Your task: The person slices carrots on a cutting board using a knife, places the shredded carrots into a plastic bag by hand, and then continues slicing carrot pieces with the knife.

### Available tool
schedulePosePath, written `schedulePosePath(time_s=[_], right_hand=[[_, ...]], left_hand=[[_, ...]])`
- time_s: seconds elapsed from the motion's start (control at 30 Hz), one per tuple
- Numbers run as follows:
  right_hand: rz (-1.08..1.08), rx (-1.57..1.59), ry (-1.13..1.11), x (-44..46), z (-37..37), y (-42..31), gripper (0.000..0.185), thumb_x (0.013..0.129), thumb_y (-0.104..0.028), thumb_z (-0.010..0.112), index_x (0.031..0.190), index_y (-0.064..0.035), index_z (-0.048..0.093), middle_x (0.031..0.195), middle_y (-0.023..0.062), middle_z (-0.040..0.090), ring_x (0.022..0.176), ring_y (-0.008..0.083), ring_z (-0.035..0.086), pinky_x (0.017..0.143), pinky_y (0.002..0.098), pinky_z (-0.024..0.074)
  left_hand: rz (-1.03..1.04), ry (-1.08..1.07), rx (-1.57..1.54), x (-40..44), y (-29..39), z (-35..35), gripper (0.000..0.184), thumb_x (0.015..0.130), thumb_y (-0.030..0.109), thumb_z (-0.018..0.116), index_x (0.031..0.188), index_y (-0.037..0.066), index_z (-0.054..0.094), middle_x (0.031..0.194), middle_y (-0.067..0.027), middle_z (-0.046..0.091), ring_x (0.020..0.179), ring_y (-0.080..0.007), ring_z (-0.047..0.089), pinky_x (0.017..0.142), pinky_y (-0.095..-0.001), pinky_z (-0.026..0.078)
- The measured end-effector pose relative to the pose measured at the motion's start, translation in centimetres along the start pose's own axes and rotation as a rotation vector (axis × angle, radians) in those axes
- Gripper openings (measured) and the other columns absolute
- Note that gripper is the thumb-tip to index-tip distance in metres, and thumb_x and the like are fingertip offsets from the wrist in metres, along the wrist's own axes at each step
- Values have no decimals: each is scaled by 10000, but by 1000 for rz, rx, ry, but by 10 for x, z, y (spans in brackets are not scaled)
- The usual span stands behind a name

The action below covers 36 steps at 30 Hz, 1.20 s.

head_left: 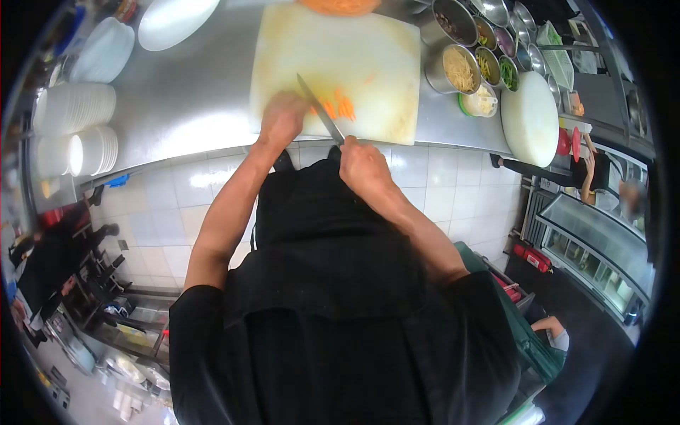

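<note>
My right hand [364,165] is wrapped round the handle of a kitchen knife [320,106]. The blade points away from me and to the left, over the near half of a white cutting board [333,49]. Small strips of orange carrot [345,107] lie on the board, just right of the blade. Left of the blade is my left hand [285,115], above the board's near left part. It looks curled, but motion blurs its fingers, and whatever they may hold cannot be made out. A bit of orange shows at its edge, close to the blade.
A heap of orange shreds [341,6] sits at the board's far edge. Metal tubs of cut ingredients [460,69] and a round white board [530,119] stand on the right. Stacked white dishes [74,106] and an oval plate [176,23] are left. Other people stand at both sides.
</note>
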State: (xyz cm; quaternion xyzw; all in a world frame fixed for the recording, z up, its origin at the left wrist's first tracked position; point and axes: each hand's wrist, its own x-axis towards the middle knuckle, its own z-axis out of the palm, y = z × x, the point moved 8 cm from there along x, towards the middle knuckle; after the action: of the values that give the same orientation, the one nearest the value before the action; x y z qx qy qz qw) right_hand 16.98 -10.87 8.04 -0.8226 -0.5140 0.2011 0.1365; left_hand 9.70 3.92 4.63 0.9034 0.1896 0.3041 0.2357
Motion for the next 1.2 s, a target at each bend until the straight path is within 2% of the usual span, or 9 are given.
schedulePosePath(time_s=[0.13, 0.2, 0.4, 0.67, 0.77, 0.87, 1.0, 1.1, 1.2], right_hand=[[30, 7, -19, 0, 0, 0, 179, 910, -96, 537, 802, 46, 539, 600, 262, 584, 599, 434, 617, 536, 502, 492], [33, 72, -37, 3, -1, -1, 114, 822, -20, 482, 845, 50, 569, 765, 303, 637, 757, 474, 641, 700, 529, 518], [99, 124, -130, 6, -4, 8, 185, 912, -95, 529, 821, 63, 553, 715, 309, 601, 705, 476, 612, 647, 541, 482], [21, 167, -62, 15, -3, 13, 153, 878, -78, 542, 843, 67, 575, 724, 306, 613, 722, 477, 622, 668, 541, 494], [115, 167, -79, 12, -15, 13, 122, 844, -56, 559, 850, 62, 587, 744, 302, 626, 763, 468, 636, 706, 536, 506], [180, 169, -76, 7, -31, 12, 117, 849, -63, 572, 850, 53, 585, 767, 302, 628, 794, 465, 634, 728, 530, 501], [132, 243, -120, 6, -16, 11, 137, 867, -87, 570, 860, 48, 592, 788, 289, 635, 806, 467, 627, 736, 526, 495], [88, 250, -139, 9, 3, 14, 163, 879, -109, 566, 867, 50, 601, 801, 291, 636, 819, 469, 622, 750, 525, 491], [136, 257, -102, 12, -1, 22, 191, 889, -130, 560, 872, 55, 607, 811, 300, 633, 831, 474, 618, 764, 525, 488]], left_hand=[[10, -13, 24, -2, -1, 0, 115, 748, -3, 663, 826, 78, 686, 793, -74, 596, 750, -291, 572, 675, -395, 476], [13, -15, 10, -2, 0, -1, 111, 750, 0, 664, 825, 78, 687, 789, -74, 595, 746, -290, 571, 673, -395, 476], [-26, 6, -29, 2, 1, -3, 154, 761, 2, 566, 780, 95, 687, 756, -106, 606, 754, -325, 577, 707, -430, 469], [-30, 6, -32, -1, -5, 0, 108, 778, 9, 570, 767, 60, 664, 738, -126, 578, 757, -343, 565, 690, -440, 459], [-14, -30, 5, -3, -10, 3, 74, 774, 31, 675, 838, 65, 695, 797, -89, 601, 770, -301, 576, 691, -401, 480], [-139, -113, 9, 4, -13, 0, 248, 782, 87, 707, 1029, 63, 694, 868, -120, 626, 865, -324, 580, 777, -414, 476], [-219, -44, 68, -2, -21, -45, 389, 737, 159, 775, 1105, 87, 672, 1002, -118, 647, 934, -317, 598, 845, -443, 457], [-374, -204, 29, -24, -37, -41, 366, 744, 133, 761, 1097, 87, 676, 1021, -119, 643, 947, -323, 595, 839, -434, 461], [-285, -98, -38, -21, -35, -30, 204, 748, 87, 729, 949, 57, 707, 934, -136, 667, 861, -344, 618, 759, -434, 491]])
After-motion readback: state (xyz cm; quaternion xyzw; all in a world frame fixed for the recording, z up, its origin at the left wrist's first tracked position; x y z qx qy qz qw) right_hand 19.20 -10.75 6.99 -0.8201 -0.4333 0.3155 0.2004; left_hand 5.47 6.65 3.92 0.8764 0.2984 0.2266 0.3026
